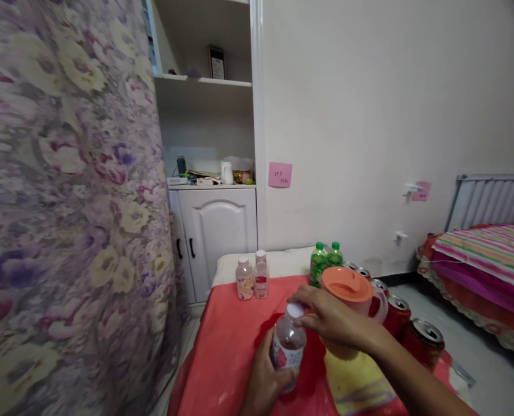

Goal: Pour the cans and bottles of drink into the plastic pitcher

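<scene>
My left hand is wrapped round the lower body of a clear plastic bottle with a white cap and a pink-and-white label. The fingers of my right hand are closed on the white cap of this same bottle. The bottle stands nearly upright over the red tablecloth. Behind it, to the left, two more capped bottles stand side by side, one with a yellow flower label and one with a red label. A pitcher with an orange lid stands just beyond my right wrist.
Two green bottles stand at the table's back. Several red cans line its right side. A yellow cloth lies beneath my right forearm. A floral curtain hangs at left, and a bed is at right.
</scene>
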`<state>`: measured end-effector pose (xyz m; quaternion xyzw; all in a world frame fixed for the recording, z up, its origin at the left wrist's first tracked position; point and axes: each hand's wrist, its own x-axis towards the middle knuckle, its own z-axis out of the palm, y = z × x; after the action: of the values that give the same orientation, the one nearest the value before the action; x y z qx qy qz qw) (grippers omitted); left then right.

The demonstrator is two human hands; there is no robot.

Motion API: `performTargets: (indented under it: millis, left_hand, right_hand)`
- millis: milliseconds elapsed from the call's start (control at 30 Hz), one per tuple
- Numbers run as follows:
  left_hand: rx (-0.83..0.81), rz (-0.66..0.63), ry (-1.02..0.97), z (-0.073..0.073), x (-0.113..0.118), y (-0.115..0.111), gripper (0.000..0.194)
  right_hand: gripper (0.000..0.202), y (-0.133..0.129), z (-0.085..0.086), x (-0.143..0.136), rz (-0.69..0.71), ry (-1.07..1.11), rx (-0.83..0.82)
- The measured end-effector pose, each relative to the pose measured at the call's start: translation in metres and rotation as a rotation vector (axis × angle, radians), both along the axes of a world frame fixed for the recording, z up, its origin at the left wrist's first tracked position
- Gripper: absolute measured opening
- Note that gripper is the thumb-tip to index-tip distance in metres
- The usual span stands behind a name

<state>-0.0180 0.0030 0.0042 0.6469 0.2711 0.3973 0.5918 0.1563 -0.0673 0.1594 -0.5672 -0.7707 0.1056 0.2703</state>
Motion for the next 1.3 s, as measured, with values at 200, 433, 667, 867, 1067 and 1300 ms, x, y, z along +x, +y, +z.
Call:
performTargets:
  millis: [200, 433, 667, 867, 1067, 1300]
  left_hand:
    - [0.022, 0.056, 0.016, 0.0, 0.0, 0.001, 0.073]
    - [-0.02, -0.001, -0.041, -0.003, -0.002, 0.002, 0.077]
    - [-0.05, 0.006, -0.025, -0.007, -0.001, 0.004, 0.079]
    - [-0.047, 0.028, 0.022, 0.011, -0.004, -0.001, 0.074]
    - [-0.05, 0.015, -0.033, 0.002, -0.002, 0.0, 0.075]
    - [-0.033, 0.007, -0.012, 0.002, -0.004, 0.002, 0.074]
  right_hand:
    - [0.038, 0.001, 0.008, -0.009, -0.225, -0.143, -0.025]
    - [0.043, -0.007, 0.001, 0.004, -0.024, 0.082, 0.008]
    - [0.028, 0.003, -0.008, -0.001, -0.059, 0.062, 0.027]
    - [0.04, 0.0, -0.009, 0.0, -0.027, 0.137, 0.077]
    - [0.03, 0.004, -0.023, 0.0, -0.011, 0.166, 0.096]
    - [0.041, 0.001, -0.02, 0.0, 0.022, 0.219, 0.117]
